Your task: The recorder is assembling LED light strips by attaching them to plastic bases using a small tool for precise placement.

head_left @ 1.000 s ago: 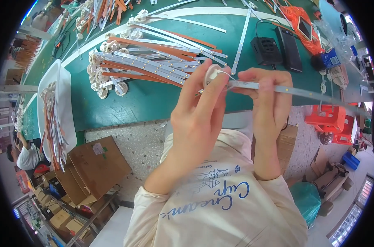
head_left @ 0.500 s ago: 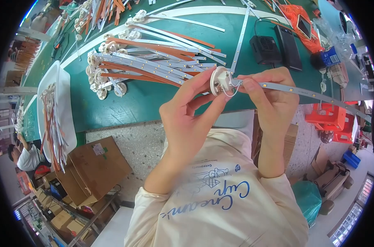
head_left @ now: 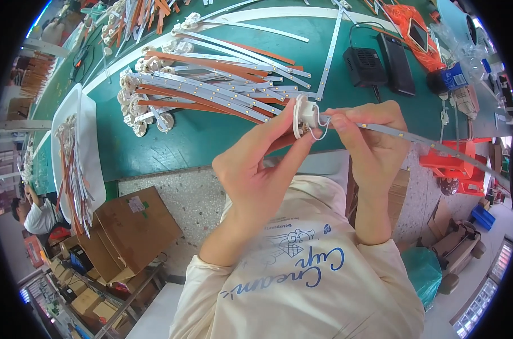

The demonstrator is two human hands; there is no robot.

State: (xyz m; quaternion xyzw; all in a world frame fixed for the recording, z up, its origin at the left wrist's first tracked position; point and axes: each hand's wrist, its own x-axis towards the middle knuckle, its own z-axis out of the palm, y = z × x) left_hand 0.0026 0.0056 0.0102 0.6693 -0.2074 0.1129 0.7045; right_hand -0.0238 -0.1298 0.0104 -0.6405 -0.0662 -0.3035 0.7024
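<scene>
Between the thumb and fingers of my left hand [head_left: 262, 161] is a round white plastic lamp cap [head_left: 305, 114], its flat disc turned to the left. Thin white wires [head_left: 324, 129] run from the cap toward my right hand [head_left: 375, 135]. That hand pinches the near end of an LED strip [head_left: 431, 144], which stretches off to the right and sags. Both hands are above the table's front edge. Beyond my left hand lies a pile of LED strips [head_left: 211, 93] with white caps at their left ends and orange-brown backing showing.
A white tub [head_left: 92, 152] with more strips stands at the left. A small black box-shaped device [head_left: 365, 66] and a long black case [head_left: 396, 65] lie on the green table [head_left: 166, 150]. A phone [head_left: 417, 35] rests on an orange bag. Red stools [head_left: 454, 164] stand at right.
The cap has turned in my left hand, showing more of its side. My right hand and the LED strip have dropped slightly; the strip slopes down more steeply.
</scene>
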